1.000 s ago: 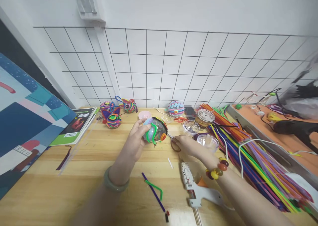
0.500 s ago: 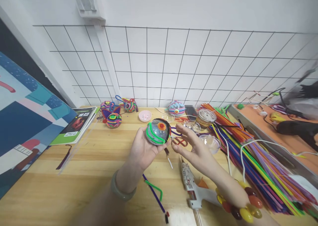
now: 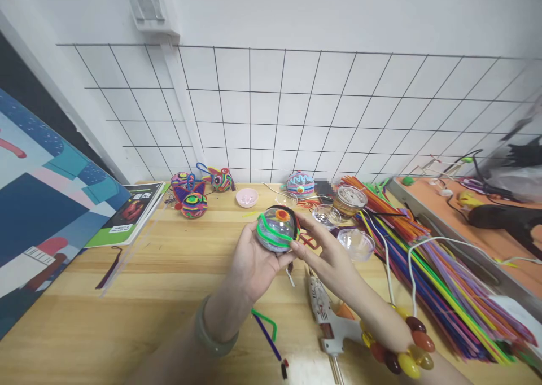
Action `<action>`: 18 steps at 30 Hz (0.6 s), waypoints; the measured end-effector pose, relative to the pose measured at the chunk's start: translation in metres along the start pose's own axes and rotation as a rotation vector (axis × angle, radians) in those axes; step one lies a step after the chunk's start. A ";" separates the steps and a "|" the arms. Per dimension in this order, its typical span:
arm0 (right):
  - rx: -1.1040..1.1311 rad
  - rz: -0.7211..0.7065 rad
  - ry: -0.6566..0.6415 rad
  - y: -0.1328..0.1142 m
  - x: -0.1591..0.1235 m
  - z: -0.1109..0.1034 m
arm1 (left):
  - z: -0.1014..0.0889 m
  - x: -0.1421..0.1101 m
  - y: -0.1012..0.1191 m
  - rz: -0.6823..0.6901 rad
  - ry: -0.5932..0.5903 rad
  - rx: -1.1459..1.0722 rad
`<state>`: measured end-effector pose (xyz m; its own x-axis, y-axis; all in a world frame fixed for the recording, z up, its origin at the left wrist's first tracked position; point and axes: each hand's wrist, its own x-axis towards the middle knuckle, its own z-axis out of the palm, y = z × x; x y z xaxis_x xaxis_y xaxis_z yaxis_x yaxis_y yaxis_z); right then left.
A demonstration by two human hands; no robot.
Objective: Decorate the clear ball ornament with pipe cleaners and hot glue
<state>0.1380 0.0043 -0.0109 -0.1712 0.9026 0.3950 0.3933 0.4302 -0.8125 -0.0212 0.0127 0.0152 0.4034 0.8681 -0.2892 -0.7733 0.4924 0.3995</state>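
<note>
A clear plastic ball with green strips, an orange-red round spot and a dark band rests in the palm of my left hand, whose fingers curve under it. My right hand touches the ball's right side with thumb and fingertips. Below the right hand, a white hot glue gun lies on the table. Bent green and purple pipe cleaner pieces lie below the left hand. Red looped pipe cleaner shows partly behind the right fingers.
Finished colourful balls stand at the back left, and a pink-and-blue one at the back. A pink dish, clear half-shells and a lidded jar sit nearby. Pipe cleaner bundles and a white cord lie right.
The ball and my left hand have shifted slightly right, and the ball has tipped. My right hand has closed in from beside the ball to touch its right side.
</note>
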 end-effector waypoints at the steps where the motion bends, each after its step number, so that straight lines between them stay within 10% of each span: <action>1: 0.019 0.013 0.000 0.001 0.000 0.000 | 0.000 -0.001 -0.001 -0.006 -0.004 -0.001; 18: 0.142 0.023 0.029 0.002 -0.007 -0.011 | 0.004 -0.007 -0.015 0.026 -0.070 0.012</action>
<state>0.1498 -0.0015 -0.0106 -0.1368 0.9121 0.3865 0.2645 0.4096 -0.8730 -0.0105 -0.0005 0.0146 0.4168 0.8826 -0.2174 -0.7781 0.4700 0.4167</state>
